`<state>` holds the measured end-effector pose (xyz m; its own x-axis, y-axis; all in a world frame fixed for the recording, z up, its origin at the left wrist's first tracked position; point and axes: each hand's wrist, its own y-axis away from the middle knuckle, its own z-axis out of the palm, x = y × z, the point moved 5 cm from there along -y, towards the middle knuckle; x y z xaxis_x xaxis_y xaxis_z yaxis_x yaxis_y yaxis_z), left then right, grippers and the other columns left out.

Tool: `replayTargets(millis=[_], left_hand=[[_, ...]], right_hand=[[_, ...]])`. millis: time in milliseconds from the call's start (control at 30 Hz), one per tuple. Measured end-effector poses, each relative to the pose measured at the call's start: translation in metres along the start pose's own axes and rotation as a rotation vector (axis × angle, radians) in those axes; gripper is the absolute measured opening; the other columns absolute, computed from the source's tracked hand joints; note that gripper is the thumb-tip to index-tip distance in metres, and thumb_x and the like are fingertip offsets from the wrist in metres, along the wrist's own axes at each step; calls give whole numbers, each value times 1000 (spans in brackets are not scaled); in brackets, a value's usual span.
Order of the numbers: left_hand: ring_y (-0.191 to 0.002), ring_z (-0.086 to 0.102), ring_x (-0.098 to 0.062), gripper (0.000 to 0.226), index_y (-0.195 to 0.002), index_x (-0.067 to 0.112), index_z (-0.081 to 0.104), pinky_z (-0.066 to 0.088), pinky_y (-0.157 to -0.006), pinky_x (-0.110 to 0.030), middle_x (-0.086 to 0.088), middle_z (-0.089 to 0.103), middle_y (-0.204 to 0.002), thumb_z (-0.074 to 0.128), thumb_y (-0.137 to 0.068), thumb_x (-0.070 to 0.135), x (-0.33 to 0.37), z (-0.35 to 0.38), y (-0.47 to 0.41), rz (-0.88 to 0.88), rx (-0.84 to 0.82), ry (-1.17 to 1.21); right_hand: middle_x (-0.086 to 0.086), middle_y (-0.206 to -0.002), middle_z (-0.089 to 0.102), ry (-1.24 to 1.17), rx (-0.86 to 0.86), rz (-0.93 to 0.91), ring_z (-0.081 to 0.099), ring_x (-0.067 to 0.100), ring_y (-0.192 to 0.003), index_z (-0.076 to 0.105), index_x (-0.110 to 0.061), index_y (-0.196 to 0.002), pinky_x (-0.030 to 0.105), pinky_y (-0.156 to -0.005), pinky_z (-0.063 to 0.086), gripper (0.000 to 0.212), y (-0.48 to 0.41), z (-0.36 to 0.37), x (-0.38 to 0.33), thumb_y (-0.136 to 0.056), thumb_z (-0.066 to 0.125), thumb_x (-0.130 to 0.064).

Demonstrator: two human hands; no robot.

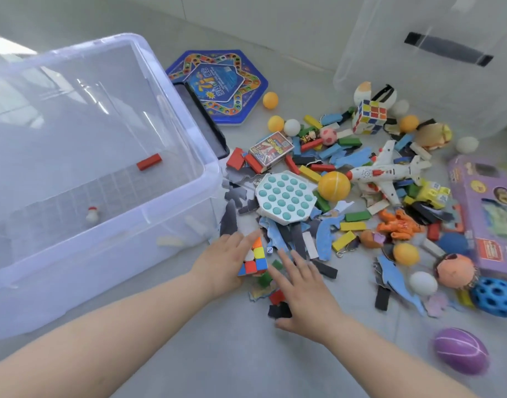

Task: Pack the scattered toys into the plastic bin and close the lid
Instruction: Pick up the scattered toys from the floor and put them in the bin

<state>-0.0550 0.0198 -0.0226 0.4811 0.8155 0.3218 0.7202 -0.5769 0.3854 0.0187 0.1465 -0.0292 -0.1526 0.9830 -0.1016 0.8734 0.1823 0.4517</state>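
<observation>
Open-topped plastic bin (103,268) stands on the grey floor. On its bottom lie a red block (149,161) and a small white figure (91,214) (red cap on top).

Just off the bin's near right corner, the left hand (226,262) grips a small colour cube (256,258), with fingers over the top face and the cube low against the floor litter. The right hand (307,291) is beside it, further from the bin, with fingers spread and straight. It holds nothing and its palm is down over flat puzzle pieces (278,310) and blocks.

The scattered toys are heaped to the right of the bin. Closest to it is a white-and-teal bubble board (285,198), then a yellow ball (334,186), then a toy plane (386,170). A blue hexagonal game board (220,87) touches the bin's far right side. A purple box (490,214) lies farthest from the bin, and a purple egg-shaped ball (460,350) sits apart from the heap.
</observation>
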Motion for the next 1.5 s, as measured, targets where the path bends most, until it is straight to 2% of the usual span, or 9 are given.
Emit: replayTargets(millis=[200,400,600,700,833,1000,1233,1367,1500], left_hand=[[-87,54,-12,75,-119,23,39,52,-57,-23,0,68,-90,61,-48,33,-23,-10,58,20,329,129],[-92,44,-13,71,-123,23,39,32,-84,-14,8,60,-102,46,-55,44,-14,-54,86,103,452,129],[-95,46,-7,71,-128,33,24,35,-83,-10,13,42,-111,51,-63,39,12,-109,114,215,541,210],[-91,46,-7,70,-128,20,33,30,-83,2,7,43,-108,55,-64,38,16,-142,130,217,660,197],[-90,44,-14,74,-128,13,32,32,-77,-12,0,44,-107,55,-64,41,-6,-187,150,68,851,98],[-115,39,-24,88,-138,17,33,37,-97,-41,-17,45,-130,73,-62,32,-84,-210,159,-469,824,171],[-95,47,-20,61,-130,25,41,32,-81,-24,1,52,-109,70,-76,25,-126,-161,150,-625,295,378],[-94,47,-20,50,-127,23,44,31,-80,-22,2,49,-103,64,-82,26,-145,-152,157,-629,148,359],[-96,49,-13,40,-123,28,50,32,-83,-22,7,51,-105,58,-85,34,-164,-136,165,-655,27,412]], right_hand=[[1,-109,71,81,86,-115,50,26,-98,43,-27,-111,34,-64,57,83,-13,17,-5,-43,55,-74],[3,-87,63,78,86,-126,61,18,-63,41,-17,-90,19,-38,36,62,-33,-4,-6,-47,78,-43],[10,-130,39,43,-71,7,54,28,-105,33,-11,-130,25,-45,21,40,-34,-14,-3,-92,41,-22],[10,-102,48,37,-153,44,47,25,-83,44,-13,-99,23,-44,16,10,-22,-15,2,-93,38,-18],[-6,-62,25,-59,-167,70,37,21,-79,13,-23,-59,22,-45,17,42,-3,-9,6,-92,39,-18],[-9,-60,37,-486,279,121,39,13,-59,37,-21,-70,22,-50,27,25,9,-92,-2,-91,50,-21],[-14,-51,33,-825,948,-297,35,4,-49,50,-14,-69,15,-49,29,15,4,-256,-84,-81,57,-21],[-4,-70,46,-264,460,-417,41,23,-73,40,-22,-68,28,-60,28,26,-49,-257,-154,-93,46,-27],[8,-123,57,-105,23,-286,51,26,-113,52,-11,-119,26,-78,37,35,-81,-218,-152,-93,46,-34]])
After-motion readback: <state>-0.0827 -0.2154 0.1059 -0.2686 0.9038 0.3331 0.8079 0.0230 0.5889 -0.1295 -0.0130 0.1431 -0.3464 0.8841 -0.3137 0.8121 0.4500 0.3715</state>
